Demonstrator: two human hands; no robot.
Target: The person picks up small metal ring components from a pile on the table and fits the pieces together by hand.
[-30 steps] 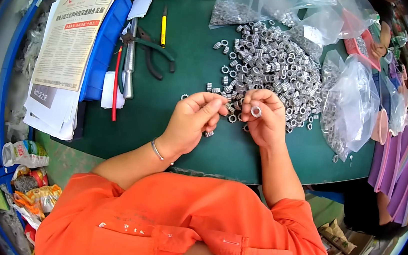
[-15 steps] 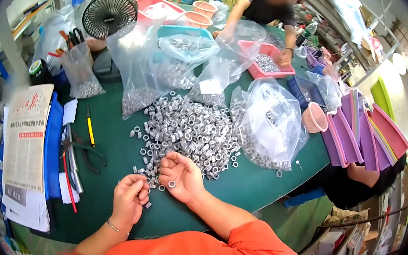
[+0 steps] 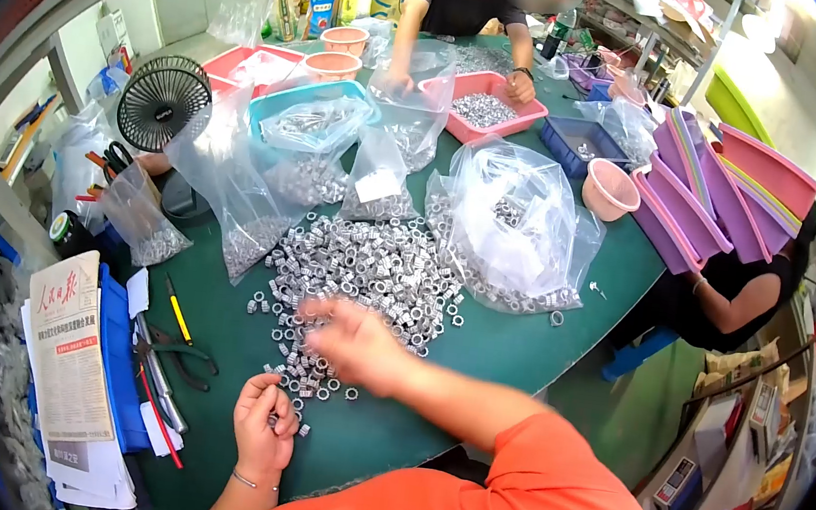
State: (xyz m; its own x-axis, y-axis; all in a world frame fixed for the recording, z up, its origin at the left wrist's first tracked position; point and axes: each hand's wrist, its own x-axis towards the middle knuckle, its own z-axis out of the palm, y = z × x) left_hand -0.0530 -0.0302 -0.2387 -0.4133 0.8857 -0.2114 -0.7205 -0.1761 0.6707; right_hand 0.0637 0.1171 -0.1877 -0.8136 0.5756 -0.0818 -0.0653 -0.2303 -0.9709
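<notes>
A large heap of small grey metal rings (image 3: 377, 262) lies in the middle of the green table (image 3: 508, 352). Over the heap's near edge is my right hand (image 3: 357, 345), smeared by motion, so whether its fingers hold anything does not show. My left hand (image 3: 264, 430) rests near the table's front edge with fingers curled and pinched together; what is between them is too small to make out. Several loose rings (image 3: 313, 385) lie between my two hands, and one ring (image 3: 351, 394) sits just below my right hand.
Clear bags of metal parts (image 3: 521, 238) stand behind the heap. On the left are pliers (image 3: 177, 358), a yellow pen-like tool (image 3: 178, 309) and a newspaper (image 3: 69, 357). A co-worker (image 3: 462, 4) reaches into a pink basin (image 3: 488, 128) across the table. Another person sits at right beside purple trays (image 3: 679, 220).
My right hand has turned from palm-up to reaching over the heap. My left hand stays curled near the front edge. The whole view has shifted.
</notes>
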